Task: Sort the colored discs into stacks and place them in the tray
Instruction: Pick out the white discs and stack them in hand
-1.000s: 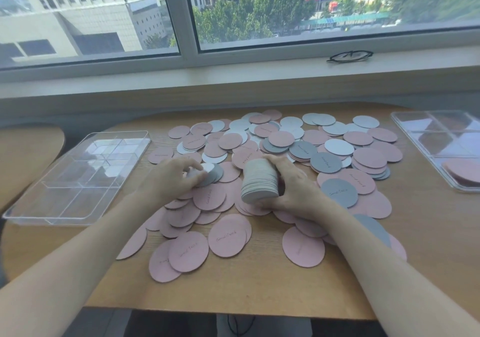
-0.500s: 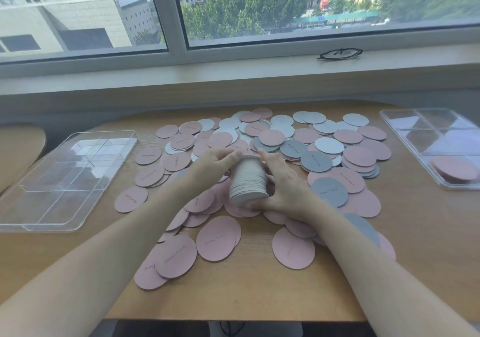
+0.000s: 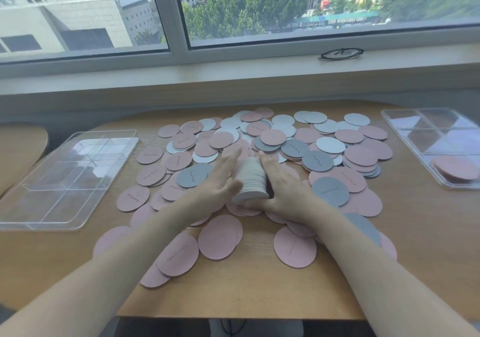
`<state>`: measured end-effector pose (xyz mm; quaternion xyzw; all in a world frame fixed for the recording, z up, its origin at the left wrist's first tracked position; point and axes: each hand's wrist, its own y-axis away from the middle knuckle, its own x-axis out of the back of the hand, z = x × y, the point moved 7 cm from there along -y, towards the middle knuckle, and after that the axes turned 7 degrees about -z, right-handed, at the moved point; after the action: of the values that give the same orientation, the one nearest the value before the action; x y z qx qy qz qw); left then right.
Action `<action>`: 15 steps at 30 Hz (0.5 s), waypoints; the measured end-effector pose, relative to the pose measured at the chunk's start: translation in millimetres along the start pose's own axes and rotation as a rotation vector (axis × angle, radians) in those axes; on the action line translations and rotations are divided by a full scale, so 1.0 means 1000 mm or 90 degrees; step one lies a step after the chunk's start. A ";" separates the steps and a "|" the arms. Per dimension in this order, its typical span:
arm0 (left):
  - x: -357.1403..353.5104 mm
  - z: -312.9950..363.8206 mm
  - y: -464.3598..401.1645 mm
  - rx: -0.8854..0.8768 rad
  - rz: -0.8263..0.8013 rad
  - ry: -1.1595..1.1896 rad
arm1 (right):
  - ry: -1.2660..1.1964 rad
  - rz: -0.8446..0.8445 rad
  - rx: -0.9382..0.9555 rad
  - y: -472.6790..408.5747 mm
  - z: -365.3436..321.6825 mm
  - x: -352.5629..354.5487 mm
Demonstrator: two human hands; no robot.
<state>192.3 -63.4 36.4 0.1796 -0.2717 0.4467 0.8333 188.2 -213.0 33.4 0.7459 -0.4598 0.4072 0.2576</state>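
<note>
White stack (image 3: 251,181) between flat palms (fingers straight)

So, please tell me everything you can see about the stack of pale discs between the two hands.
The stack of pale discs is a tall column of many thin off-white discs, apparently card or paper, their edges showing as fine lines. It stands roughly upright, slightly uneven, on the scattered pink discs at the middle of the wooden table. The left hand presses its left side with straight fingers; the right hand lies flat against its right side.
</note>
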 end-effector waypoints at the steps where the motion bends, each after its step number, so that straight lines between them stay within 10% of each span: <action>1: -0.003 0.000 0.004 -0.002 -0.019 -0.051 | 0.029 -0.006 -0.014 0.001 -0.002 0.001; 10: -0.001 0.002 -0.009 0.012 0.010 -0.102 | 0.099 0.069 0.051 0.000 -0.001 0.004; 15: 0.000 -0.001 -0.012 0.014 0.021 -0.099 | -0.183 0.407 0.165 0.023 0.006 0.045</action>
<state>202.8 -70.0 34.9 0.2179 -0.3336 0.4483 0.8002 180.5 -249.3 68.9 0.6407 -0.6456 0.4130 -0.0459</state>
